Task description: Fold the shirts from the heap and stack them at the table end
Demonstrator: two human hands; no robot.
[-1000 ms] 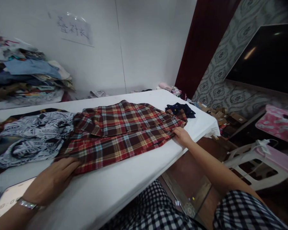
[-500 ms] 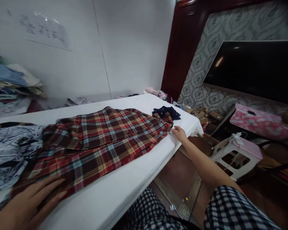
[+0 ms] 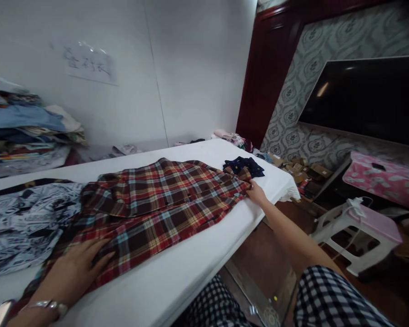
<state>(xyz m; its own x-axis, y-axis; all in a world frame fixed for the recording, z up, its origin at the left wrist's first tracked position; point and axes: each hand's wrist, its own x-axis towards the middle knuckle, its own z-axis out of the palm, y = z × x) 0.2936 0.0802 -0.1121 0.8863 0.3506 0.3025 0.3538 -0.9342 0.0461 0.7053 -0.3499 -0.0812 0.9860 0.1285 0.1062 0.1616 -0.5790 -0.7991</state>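
A plaid shirt point(image 3: 157, 197) in red, brown and yellow lies spread lengthwise over the white table, its buttoned front up. Near the shirt's left end, my left hand point(image 3: 77, 268) rests on the cloth with thumb and fingers apart. At the far right end, by the collar, the fingers of my right hand point(image 3: 257, 194) are closed on the shirt's edge. A dark navy patterned cloth point(image 3: 244, 167) lies just beyond that end. On the left, a black-and-white printed garment point(image 3: 30, 222) sits against the shirt.
Stacked folded clothes point(image 3: 23, 125) stand at the back left, below a handwritten paper sign point(image 3: 90, 66) on the wall. The table's front edge point(image 3: 211, 268) runs close to my legs. To the right are a pink-topped stool point(image 3: 375, 225) and cardboard boxes point(image 3: 320, 171).
My view has turned a little left. My left hand has shifted further onto the shirt, its fingers more bent. My right hand has closed on the shirt's edge near the collar.
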